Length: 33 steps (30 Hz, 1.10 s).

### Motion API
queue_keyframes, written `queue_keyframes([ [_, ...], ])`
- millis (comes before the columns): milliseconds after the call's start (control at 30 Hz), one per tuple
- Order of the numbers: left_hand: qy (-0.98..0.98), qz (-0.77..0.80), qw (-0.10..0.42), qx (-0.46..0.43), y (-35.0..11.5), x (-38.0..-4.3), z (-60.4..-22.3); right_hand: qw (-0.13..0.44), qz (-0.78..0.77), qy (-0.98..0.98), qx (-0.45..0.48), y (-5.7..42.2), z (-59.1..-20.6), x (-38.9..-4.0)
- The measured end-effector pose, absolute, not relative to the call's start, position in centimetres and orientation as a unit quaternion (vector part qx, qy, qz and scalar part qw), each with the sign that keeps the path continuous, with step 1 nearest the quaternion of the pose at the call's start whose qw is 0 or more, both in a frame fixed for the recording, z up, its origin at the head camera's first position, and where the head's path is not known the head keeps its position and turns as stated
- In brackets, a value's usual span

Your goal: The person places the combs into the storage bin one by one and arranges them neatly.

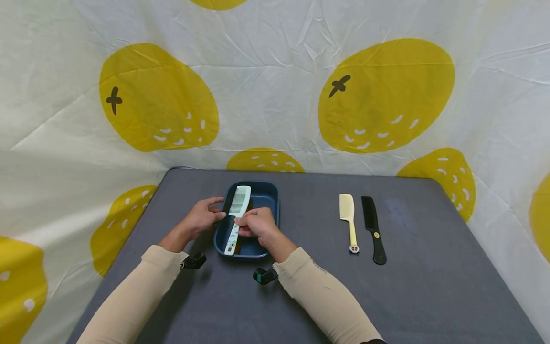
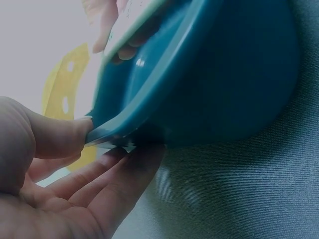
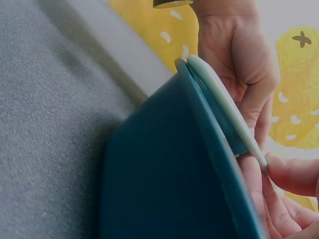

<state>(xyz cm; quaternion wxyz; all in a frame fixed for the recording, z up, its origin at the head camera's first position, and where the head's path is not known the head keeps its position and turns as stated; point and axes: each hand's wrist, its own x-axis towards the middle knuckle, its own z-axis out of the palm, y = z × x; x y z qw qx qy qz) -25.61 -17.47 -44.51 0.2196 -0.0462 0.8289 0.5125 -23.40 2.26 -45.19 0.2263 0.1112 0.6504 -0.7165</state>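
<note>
A pale mint comb [image 1: 240,200] with a patterned handle lies slantwise over a dark blue rectangular tray [image 1: 263,192]. My right hand [image 1: 258,223] pinches the comb near the top of its handle, thumb on one face and fingers on the other, as the right wrist view shows. At the tray's left side, my left hand [image 1: 203,217] holds the rim between thumb and fingers. The left wrist view has that thumb on the rim and the fingers against the outer wall [image 2: 234,74]. Seen from the right wrist, the comb's handle [image 3: 219,89] runs close along the tray's rim.
To the right on the grey table [image 1: 309,296] lie a cream comb [image 1: 347,210] with a yellow handle and a black comb [image 1: 373,224], side by side. A white cloth [image 1: 266,105] printed with yellow fruit hangs behind the table.
</note>
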Motion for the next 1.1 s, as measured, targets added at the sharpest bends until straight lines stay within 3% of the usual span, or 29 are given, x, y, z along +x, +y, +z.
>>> queue_keyframes([
  [1100,0.828,0.514,0.221,-0.044,-17.4,-25.5,-44.2,0.232,-0.69,0.674,0.127,1.9,-46.4,-24.5],
])
